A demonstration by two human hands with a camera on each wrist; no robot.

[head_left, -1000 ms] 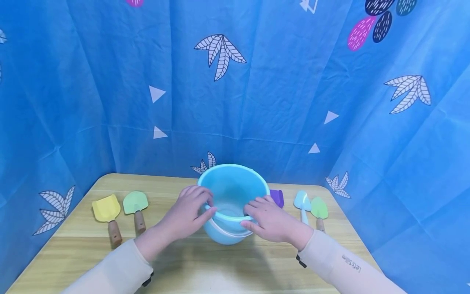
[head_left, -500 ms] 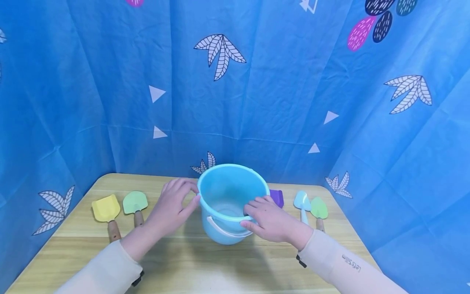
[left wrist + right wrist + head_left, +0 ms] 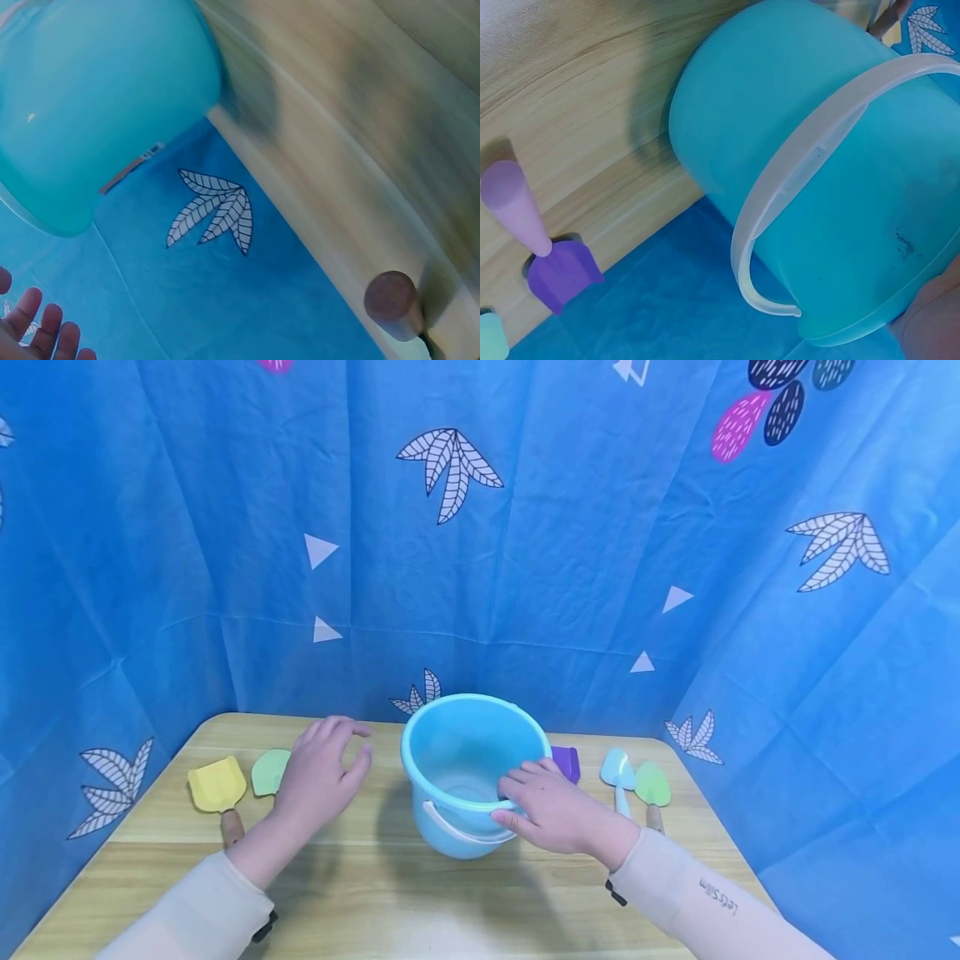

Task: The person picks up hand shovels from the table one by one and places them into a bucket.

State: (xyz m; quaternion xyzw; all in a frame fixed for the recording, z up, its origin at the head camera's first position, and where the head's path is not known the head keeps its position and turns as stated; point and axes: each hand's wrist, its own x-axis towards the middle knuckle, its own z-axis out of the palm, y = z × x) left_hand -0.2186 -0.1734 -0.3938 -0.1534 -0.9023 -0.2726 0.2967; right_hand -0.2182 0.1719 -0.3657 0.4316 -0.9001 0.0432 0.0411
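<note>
A light blue bucket (image 3: 453,827) stands upright at the middle of the table, its white handle (image 3: 463,835) hanging down on the near side. My right hand (image 3: 555,806) grips the bucket's near right rim, fingers curled over into it and thumb outside. Off to the left of the bucket, my left hand (image 3: 318,772) hovers with loosely bent, parted fingers and holds nothing. It partly covers a green shovel (image 3: 270,771). In the left wrist view the fingers (image 3: 46,330) are apart from the bucket (image 3: 97,97). The right wrist view shows the bucket's side and handle (image 3: 802,165) close up.
A yellow shovel (image 3: 217,783) lies at the left on the wooden table (image 3: 420,918). Right of the bucket are a purple shovel (image 3: 566,764), a light blue shovel (image 3: 618,770) and a green trowel (image 3: 652,783). A blue patterned cloth (image 3: 480,568) hangs behind.
My left hand has let go of the bucket's rim and moved left, over the green shovel. The right hand and the bucket stay in place.
</note>
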